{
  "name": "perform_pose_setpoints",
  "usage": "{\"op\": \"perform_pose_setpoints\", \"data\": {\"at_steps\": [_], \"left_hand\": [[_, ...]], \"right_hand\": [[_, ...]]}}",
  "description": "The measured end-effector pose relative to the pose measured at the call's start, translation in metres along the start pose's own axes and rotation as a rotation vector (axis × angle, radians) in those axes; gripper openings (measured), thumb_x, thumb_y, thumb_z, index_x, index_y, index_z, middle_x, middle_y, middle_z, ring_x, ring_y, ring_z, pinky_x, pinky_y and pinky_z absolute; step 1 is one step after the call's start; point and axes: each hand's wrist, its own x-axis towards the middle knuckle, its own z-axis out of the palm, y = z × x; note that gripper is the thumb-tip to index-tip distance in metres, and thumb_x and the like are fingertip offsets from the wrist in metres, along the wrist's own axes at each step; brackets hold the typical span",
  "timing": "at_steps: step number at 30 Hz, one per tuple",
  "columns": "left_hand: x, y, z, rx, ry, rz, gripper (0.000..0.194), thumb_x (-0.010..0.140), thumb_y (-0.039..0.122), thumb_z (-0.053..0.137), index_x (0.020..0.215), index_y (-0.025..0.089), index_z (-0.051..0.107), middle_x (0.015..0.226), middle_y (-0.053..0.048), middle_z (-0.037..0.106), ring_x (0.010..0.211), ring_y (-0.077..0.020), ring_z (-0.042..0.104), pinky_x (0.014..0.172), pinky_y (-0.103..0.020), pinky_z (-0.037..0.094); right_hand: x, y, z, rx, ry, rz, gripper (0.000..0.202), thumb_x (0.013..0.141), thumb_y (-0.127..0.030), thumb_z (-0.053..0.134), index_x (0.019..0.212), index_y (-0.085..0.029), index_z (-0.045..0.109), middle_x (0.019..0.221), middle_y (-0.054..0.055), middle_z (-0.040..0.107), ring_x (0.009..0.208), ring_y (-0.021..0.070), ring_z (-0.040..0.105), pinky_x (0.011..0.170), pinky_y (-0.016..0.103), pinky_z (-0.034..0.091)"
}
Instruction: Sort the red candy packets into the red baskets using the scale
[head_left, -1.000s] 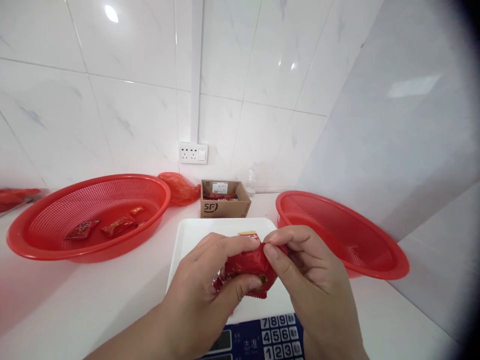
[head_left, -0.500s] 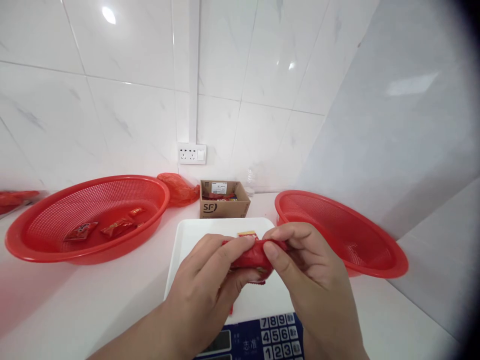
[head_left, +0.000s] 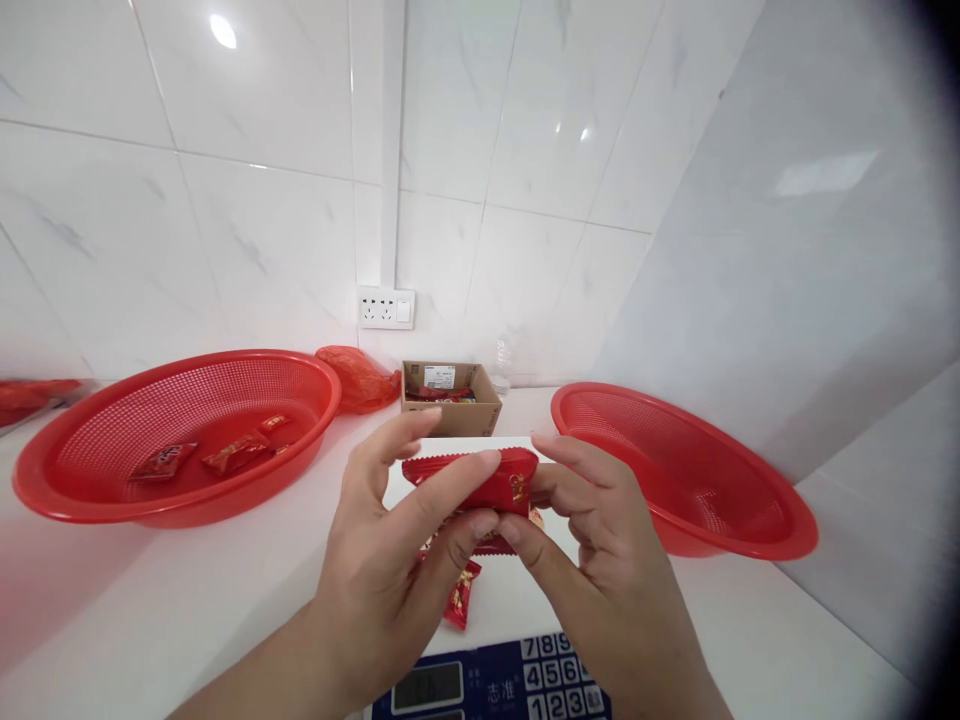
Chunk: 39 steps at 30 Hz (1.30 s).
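Held up between both hands is a shiny red snack packet (head_left: 504,484) with zigzag sealed ends and gold print. My left hand (head_left: 405,540) grips its left part between fingers and thumb, the index finger lying across the front. My right hand (head_left: 600,550) has its thumb on the lower edge and its fingers behind the right end. Below them, a small red-and-gold packet (head_left: 461,597) lies on the white pan (head_left: 517,605) of a digital scale. Other packets behind the held one are mostly hidden by the fingers.
A red plastic basket (head_left: 187,367) with several packets stands left; another red basket (head_left: 697,425) stands right. At the back are a cardboard box (head_left: 454,418) of packets, a red plastic bag (head_left: 360,380) and a clear bottle (head_left: 501,365). The scale's keypad (head_left: 559,675) faces me.
The packet between my hands has been turned so its broad red face and zigzag end show. My left fingers have spread upward, and the small packet on the pan has come into view.
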Motion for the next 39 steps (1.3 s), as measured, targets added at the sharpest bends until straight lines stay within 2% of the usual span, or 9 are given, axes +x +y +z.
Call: {"op": "perform_pose_setpoints", "data": {"at_steps": [2, 6, 11, 17, 22, 26, 31, 35, 39], "left_hand": [[0.003, -0.001, -0.001, 0.129, -0.008, 0.071, 0.027, 0.087, 0.014, 0.059, 0.113, 0.02, 0.06, 0.132, -0.01, 0.04, 0.125, -0.025, 0.038, 0.104, -0.039, 0.037], [0.008, -0.002, -0.002, 0.16, -0.063, 0.148, 0.021, 0.089, 0.016, 0.057, 0.109, 0.013, 0.059, 0.109, -0.008, 0.058, 0.116, -0.0206, 0.043, 0.106, -0.033, 0.034], [0.008, -0.001, -0.003, 0.033, -0.1, 0.049, 0.017, 0.09, 0.02, 0.057, 0.105, 0.014, 0.06, 0.096, -0.004, 0.062, 0.102, -0.0161, 0.051, 0.094, -0.025, 0.042], [0.007, -0.002, -0.005, -0.088, -0.141, -0.055, 0.018, 0.088, 0.019, 0.06, 0.105, 0.015, 0.062, 0.096, -0.005, 0.064, 0.099, -0.0166, 0.056, 0.086, -0.026, 0.049], [0.008, 0.0, -0.005, -0.123, -0.128, -0.122, 0.018, 0.086, 0.02, 0.062, 0.104, 0.019, 0.064, 0.096, -0.004, 0.065, 0.096, -0.0163, 0.059, 0.082, -0.026, 0.051], [0.01, 0.001, -0.007, -0.199, -0.109, -0.215, 0.019, 0.084, 0.024, 0.064, 0.104, 0.023, 0.064, 0.097, -0.003, 0.066, 0.092, -0.0172, 0.062, 0.078, -0.028, 0.053], [0.009, -0.001, -0.01, -0.339, -0.109, -0.297, 0.018, 0.082, 0.025, 0.067, 0.1, 0.027, 0.066, 0.096, -0.003, 0.067, 0.092, -0.0181, 0.063, 0.079, -0.029, 0.054], [0.007, -0.002, -0.011, -0.59, -0.147, -0.483, 0.025, 0.084, 0.027, 0.065, 0.108, 0.033, 0.065, 0.094, 0.0, 0.069, 0.082, -0.0159, 0.067, 0.063, -0.023, 0.057], [0.005, -0.002, -0.01, -0.624, -0.098, -0.42, 0.032, 0.084, 0.021, 0.065, 0.111, 0.036, 0.065, 0.096, 0.002, 0.07, 0.089, -0.0143, 0.066, 0.073, -0.022, 0.057]], "right_hand": [[0.0, 0.001, 0.0, -0.064, 0.01, -0.033, 0.039, 0.088, -0.03, 0.058, 0.124, -0.034, 0.046, 0.099, -0.001, 0.07, 0.089, 0.0144, 0.069, 0.072, 0.024, 0.059], [0.001, 0.001, 0.0, -0.195, 0.041, -0.103, 0.035, 0.087, -0.029, 0.059, 0.119, -0.034, 0.049, 0.098, -0.002, 0.071, 0.087, 0.0142, 0.069, 0.067, 0.022, 0.059], [0.002, -0.003, -0.002, -0.273, 0.001, -0.156, 0.039, 0.087, -0.023, 0.058, 0.122, -0.036, 0.048, 0.099, -0.004, 0.072, 0.086, 0.0133, 0.07, 0.066, 0.02, 0.059], [0.002, -0.003, -0.002, -0.257, -0.061, -0.215, 0.05, 0.088, -0.017, 0.054, 0.133, -0.037, 0.043, 0.109, -0.004, 0.071, 0.094, 0.0144, 0.068, 0.073, 0.023, 0.058], [0.002, -0.004, 0.001, -0.246, 0.026, -0.135, 0.03, 0.086, -0.024, 0.058, 0.114, -0.035, 0.058, 0.101, -0.004, 0.073, 0.086, 0.0148, 0.07, 0.066, 0.021, 0.058], [0.001, -0.007, 0.003, -0.203, 0.076, -0.057, 0.018, 0.085, -0.028, 0.061, 0.102, -0.033, 0.064, 0.096, -0.002, 0.074, 0.085, 0.0174, 0.07, 0.067, 0.026, 0.058], [-0.001, -0.01, 0.001, -0.123, 0.128, 0.018, 0.016, 0.082, -0.029, 0.064, 0.098, -0.032, 0.066, 0.092, -0.001, 0.073, 0.08, 0.0185, 0.069, 0.066, 0.03, 0.058], [-0.003, -0.01, 0.001, -0.061, 0.154, 0.071, 0.02, 0.079, -0.028, 0.067, 0.099, -0.031, 0.065, 0.093, 0.0, 0.073, 0.085, 0.0204, 0.069, 0.067, 0.032, 0.058], [-0.004, -0.011, 0.0, 0.0, 0.139, 0.084, 0.02, 0.08, -0.027, 0.067, 0.099, -0.031, 0.064, 0.091, 0.0, 0.072, 0.085, 0.019, 0.068, 0.067, 0.03, 0.057]]}}
